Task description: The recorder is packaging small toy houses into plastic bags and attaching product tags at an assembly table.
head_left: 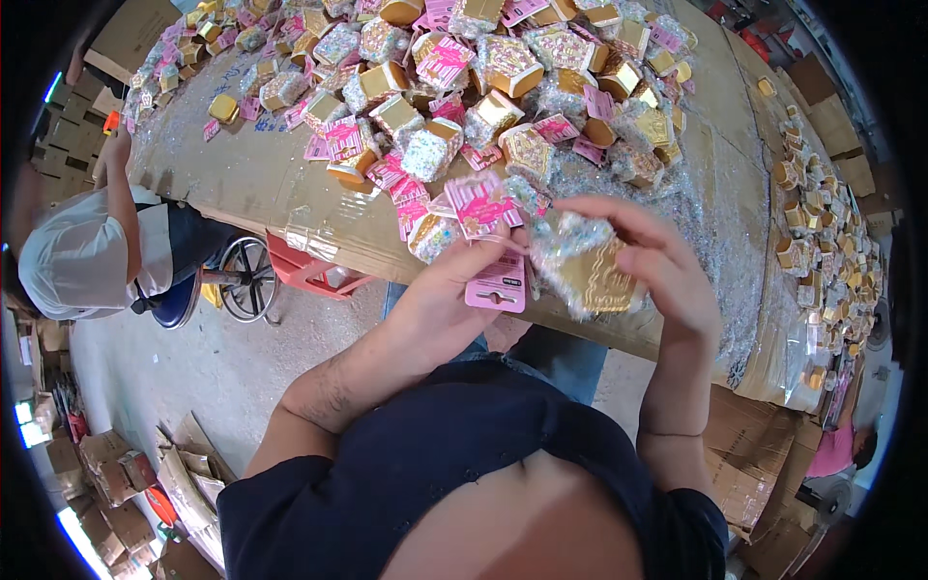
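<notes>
Just above the table's near edge, my left hand point(449, 275) pinches a pink hang tag point(496, 292) with a slotted hole. A pink-and-white striped card point(480, 205) stands above the same fingers. My right hand point(672, 261) has its fingers closed around a gold ornament point(597, 275) edged with white glitter, tilted between the two hands. A pale cord seems to run from the left fingers toward the ornament; its far end is hard to make out. Another glittered ornament point(430, 237) lies on the table beside my left fingers.
A large pile of gold, glittered ornaments with pink tags point(507, 63) covers the table's far side. Loose glitter is strewn on the cardboard tabletop point(261, 198). More gold ornaments point(822, 246) lie at the right. A person in white point(82, 251) sits at the left, near a red plastic stool point(304, 271).
</notes>
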`<move>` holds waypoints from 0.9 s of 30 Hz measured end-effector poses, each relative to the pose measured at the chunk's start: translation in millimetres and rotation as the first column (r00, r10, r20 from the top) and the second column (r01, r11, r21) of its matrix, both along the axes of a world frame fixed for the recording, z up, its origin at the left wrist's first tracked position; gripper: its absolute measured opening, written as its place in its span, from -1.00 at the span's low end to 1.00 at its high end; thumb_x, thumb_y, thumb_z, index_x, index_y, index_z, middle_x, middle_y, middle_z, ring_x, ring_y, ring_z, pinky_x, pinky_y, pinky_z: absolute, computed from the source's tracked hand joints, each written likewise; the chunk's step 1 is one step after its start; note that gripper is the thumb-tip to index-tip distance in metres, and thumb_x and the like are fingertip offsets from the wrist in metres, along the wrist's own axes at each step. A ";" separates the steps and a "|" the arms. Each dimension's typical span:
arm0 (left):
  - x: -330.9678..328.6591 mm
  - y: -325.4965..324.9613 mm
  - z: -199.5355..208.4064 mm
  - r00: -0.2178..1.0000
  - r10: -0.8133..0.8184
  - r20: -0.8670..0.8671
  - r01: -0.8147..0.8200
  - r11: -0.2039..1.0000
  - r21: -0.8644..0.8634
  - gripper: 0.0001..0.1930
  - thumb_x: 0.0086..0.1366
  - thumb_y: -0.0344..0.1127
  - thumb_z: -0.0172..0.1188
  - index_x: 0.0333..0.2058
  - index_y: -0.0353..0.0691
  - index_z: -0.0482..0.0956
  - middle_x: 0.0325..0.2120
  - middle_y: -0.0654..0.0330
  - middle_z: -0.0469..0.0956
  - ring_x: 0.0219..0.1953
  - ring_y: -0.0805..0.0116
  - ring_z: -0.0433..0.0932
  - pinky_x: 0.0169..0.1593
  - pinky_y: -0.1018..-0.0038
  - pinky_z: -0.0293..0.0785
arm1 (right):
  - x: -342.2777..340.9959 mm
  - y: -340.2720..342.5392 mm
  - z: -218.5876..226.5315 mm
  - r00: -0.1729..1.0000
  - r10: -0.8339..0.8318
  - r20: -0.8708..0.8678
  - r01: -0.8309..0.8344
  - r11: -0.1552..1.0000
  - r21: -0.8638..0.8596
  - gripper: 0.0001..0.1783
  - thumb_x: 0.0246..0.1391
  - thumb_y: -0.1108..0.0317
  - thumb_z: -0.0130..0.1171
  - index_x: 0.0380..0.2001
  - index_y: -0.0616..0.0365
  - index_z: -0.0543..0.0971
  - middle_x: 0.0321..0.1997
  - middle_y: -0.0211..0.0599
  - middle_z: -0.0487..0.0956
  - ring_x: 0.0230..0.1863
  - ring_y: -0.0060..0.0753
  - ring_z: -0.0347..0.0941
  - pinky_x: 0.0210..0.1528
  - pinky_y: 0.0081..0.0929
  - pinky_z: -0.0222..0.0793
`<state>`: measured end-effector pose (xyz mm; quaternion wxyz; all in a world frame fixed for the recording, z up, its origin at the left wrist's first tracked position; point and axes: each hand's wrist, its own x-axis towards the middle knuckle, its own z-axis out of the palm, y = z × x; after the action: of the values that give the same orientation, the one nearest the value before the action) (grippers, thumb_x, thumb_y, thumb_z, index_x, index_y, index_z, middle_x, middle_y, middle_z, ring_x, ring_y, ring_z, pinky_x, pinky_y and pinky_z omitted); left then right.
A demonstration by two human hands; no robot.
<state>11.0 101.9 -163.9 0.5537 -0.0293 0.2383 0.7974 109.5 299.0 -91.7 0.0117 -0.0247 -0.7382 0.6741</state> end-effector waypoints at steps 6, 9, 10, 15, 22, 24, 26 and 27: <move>-3.2 -1.5 -0.7 0.997 -0.022 0.077 0.017 0.998 0.057 -0.75 0.40 -0.21 0.02 -0.08 -0.21 0.49 -0.18 0.26 0.57 -0.12 0.43 0.53 -0.02 0.44 0.45 | 11.1 -1.1 18.8 0.992 0.129 -0.001 -0.113 0.873 0.474 -0.42 -0.10 0.38 0.06 0.11 0.09 0.49 -0.35 -0.21 0.50 -0.27 -0.27 0.44 -0.13 -0.38 0.33; -6.5 -7.2 -3.1 0.988 -0.029 0.152 0.024 0.999 0.034 -0.77 0.38 -0.25 0.03 -0.08 -0.21 0.49 -0.20 0.26 0.58 -0.14 0.43 0.53 -0.03 0.43 0.45 | 16.4 2.1 16.1 0.993 0.100 -0.055 -0.055 0.841 0.538 -0.39 -0.15 0.36 0.04 0.10 0.14 0.48 -0.33 -0.21 0.50 -0.34 -0.29 0.38 -0.19 -0.42 0.28; -8.6 -8.3 -4.9 0.985 -0.044 0.165 0.039 0.999 0.036 -0.75 0.36 -0.29 0.04 -0.05 -0.22 0.47 -0.18 0.27 0.56 -0.12 0.43 0.52 -0.07 0.43 0.43 | 17.9 3.7 15.7 0.995 0.093 -0.047 -0.051 0.829 0.557 -0.35 -0.20 0.34 0.03 0.10 0.21 0.48 -0.29 -0.20 0.50 -0.37 -0.35 0.32 -0.22 -0.48 0.22; -15.9 -10.5 4.5 0.993 -0.110 0.030 0.107 0.990 0.092 -0.78 0.29 -0.35 0.05 -0.11 -0.22 0.51 -0.26 0.33 0.59 -0.21 0.46 0.52 -0.11 0.45 0.43 | 19.5 9.1 19.4 0.997 0.023 -0.068 0.022 0.807 0.590 -0.36 -0.19 0.41 0.03 0.10 0.12 0.49 -0.26 -0.17 0.49 -0.31 -0.28 0.34 -0.15 -0.45 0.24; -27.7 1.8 30.0 0.980 -0.115 -0.161 0.085 0.979 -0.187 -0.64 0.34 -0.13 0.11 -0.02 -0.25 0.50 -0.34 0.37 0.56 -0.21 0.49 0.49 -0.09 0.46 0.36 | 17.0 17.0 15.0 0.991 0.073 -0.115 0.040 0.651 0.758 -0.37 -0.20 0.42 0.09 0.09 -0.07 0.53 -0.08 -0.23 0.50 -0.28 -0.28 0.30 -0.06 -0.38 0.20; -35.7 1.9 25.3 0.971 -0.159 -0.177 0.125 0.974 -0.191 -0.62 0.34 -0.12 0.11 0.00 -0.25 0.49 -0.34 0.36 0.55 -0.20 0.47 0.49 -0.07 0.45 0.36 | 19.5 18.4 13.0 0.984 0.082 -0.157 0.067 0.647 0.759 -0.37 -0.20 0.42 0.10 0.08 -0.08 0.54 -0.07 -0.24 0.51 -0.24 -0.27 0.32 -0.05 -0.38 0.20; -37.6 2.5 19.4 0.961 -0.200 -0.189 0.163 0.967 -0.195 -0.60 0.34 -0.12 0.11 0.03 -0.26 0.48 -0.33 0.35 0.55 -0.19 0.46 0.49 -0.06 0.44 0.37 | 19.9 19.6 9.3 0.976 0.093 -0.197 0.092 0.642 0.761 -0.38 -0.19 0.42 0.10 0.08 -0.08 0.55 -0.06 -0.25 0.51 -0.21 -0.26 0.34 -0.03 -0.37 0.19; -35.7 4.2 17.0 0.974 -0.174 -0.146 0.141 0.967 -0.212 -0.58 0.34 -0.12 0.11 0.05 -0.26 0.47 -0.32 0.34 0.55 -0.19 0.45 0.49 -0.05 0.43 0.37 | 19.2 20.6 6.6 0.955 0.161 -0.250 0.097 0.626 0.774 -0.39 -0.19 0.42 0.10 0.07 -0.08 0.55 -0.06 -0.25 0.51 -0.16 -0.25 0.35 -0.02 -0.37 0.19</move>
<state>-24.7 106.1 -146.9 0.5881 -0.0004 0.3637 0.7224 128.7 319.6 -85.1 0.1191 0.0968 -0.9464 0.2842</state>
